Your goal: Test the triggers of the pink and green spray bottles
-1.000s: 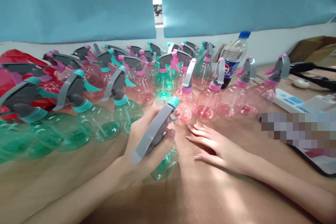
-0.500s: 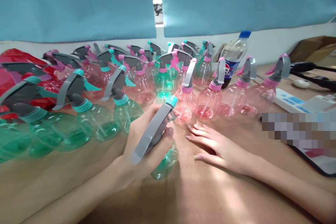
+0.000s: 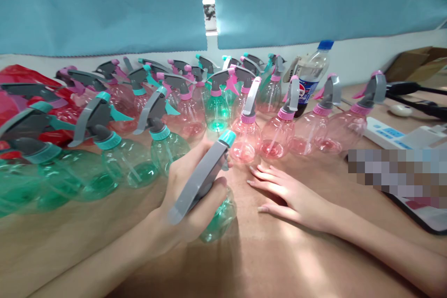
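My left hand [image 3: 190,191] is wrapped round the neck and trigger head of a green spray bottle [image 3: 220,221] in the middle of the table. Its grey head has a teal nozzle that points away to the upper right, and my fingers hide the trigger. Flat on the wood, with fingers spread, lies my right hand [image 3: 291,193], holding nothing. Just beyond its fingertips stands a pink spray bottle [image 3: 246,137], with several more pink ones to the right. Left of my left hand is a green spray bottle [image 3: 169,146] with a teal collar, one of several in a row.
More pink and green spray bottles crowd the back, before a blue curtain [image 3: 104,4]. A cola bottle [image 3: 307,86] rises behind the pink row. To the right are a white power strip [image 3: 387,132], a blurred-out flat device [image 3: 433,219] and a cardboard box [image 3: 415,65]. Red plastic [image 3: 21,77] lies left.
The held bottle's head has shifted slightly down and left with my left hand, its grip unchanged. My right hand has stayed in place.
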Tool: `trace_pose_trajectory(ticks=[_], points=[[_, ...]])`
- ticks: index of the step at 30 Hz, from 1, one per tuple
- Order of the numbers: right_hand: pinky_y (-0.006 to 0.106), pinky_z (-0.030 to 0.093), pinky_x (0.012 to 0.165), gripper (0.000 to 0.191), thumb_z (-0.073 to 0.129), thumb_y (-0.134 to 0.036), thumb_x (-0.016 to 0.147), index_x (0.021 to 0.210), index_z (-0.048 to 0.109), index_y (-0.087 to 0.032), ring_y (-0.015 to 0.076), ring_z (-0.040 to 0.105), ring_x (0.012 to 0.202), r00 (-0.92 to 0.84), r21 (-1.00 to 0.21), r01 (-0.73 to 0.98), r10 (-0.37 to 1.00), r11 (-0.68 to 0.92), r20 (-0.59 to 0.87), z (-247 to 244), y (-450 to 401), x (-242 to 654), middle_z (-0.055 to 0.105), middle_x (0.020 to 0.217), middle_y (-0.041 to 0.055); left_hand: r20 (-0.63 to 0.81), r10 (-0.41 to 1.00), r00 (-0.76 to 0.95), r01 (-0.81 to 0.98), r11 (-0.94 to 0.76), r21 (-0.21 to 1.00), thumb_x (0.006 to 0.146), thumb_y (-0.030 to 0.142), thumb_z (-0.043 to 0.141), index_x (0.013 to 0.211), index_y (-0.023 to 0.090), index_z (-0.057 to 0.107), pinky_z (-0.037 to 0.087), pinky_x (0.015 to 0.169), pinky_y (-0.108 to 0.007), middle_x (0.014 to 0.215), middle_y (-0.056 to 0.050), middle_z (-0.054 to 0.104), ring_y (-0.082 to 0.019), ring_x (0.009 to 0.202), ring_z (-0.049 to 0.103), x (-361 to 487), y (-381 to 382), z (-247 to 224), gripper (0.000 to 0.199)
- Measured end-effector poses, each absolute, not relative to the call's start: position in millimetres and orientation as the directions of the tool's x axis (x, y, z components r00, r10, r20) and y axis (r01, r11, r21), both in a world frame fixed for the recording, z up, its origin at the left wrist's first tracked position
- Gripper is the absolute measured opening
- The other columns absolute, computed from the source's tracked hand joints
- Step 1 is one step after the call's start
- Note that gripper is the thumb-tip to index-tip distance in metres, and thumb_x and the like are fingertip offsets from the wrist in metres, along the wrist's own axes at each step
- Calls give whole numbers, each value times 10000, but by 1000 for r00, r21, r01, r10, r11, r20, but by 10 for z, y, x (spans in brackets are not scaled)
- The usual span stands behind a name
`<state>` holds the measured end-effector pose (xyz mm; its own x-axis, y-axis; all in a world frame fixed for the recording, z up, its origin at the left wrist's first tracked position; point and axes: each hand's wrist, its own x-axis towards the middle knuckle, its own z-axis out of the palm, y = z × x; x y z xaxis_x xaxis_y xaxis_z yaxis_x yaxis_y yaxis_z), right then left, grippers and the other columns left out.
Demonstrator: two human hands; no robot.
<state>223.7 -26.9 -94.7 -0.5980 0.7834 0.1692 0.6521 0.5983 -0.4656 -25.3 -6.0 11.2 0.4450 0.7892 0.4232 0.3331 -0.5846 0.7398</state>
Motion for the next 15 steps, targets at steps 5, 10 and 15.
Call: trace_pose_trajectory(ticks=[5, 10, 15], points=[[558, 266, 1148, 562, 532, -505, 925, 1417, 471, -241, 315, 269, 1433, -597, -457, 664, 787, 593, 154, -939, -269, 2233, 383, 1520, 98, 449, 774, 447, 316, -606, 730, 716, 145, 508, 837, 216, 504, 365, 513, -280, 656, 51, 469, -111, 493, 405, -269, -66, 104, 140], [559, 270, 1146, 573, 507, -524, 931, 1411, 481, -210, 320, 257, 1437, -608, -436, 675, 783, 595, 129, -923, -267, 2233, 376, 1522, 114, 500, 744, 444, 270, -643, 717, 718, 128, 501, 808, 221, 498, 407, 563, -297, 734, 20, 512, -133, 568, 461, -276, -84, 119, 130], [561, 271, 1145, 571, 508, -524, 931, 1415, 473, -225, 319, 263, 1435, -607, -430, 676, 783, 598, 136, -923, -265, 2233, 380, 1521, 107, 415, 801, 430, 322, -566, 758, 735, 151, 513, 868, 235, 472, 353, 514, -288, 612, 72, 359, -125, 483, 358, -251, -78, 119, 162]])
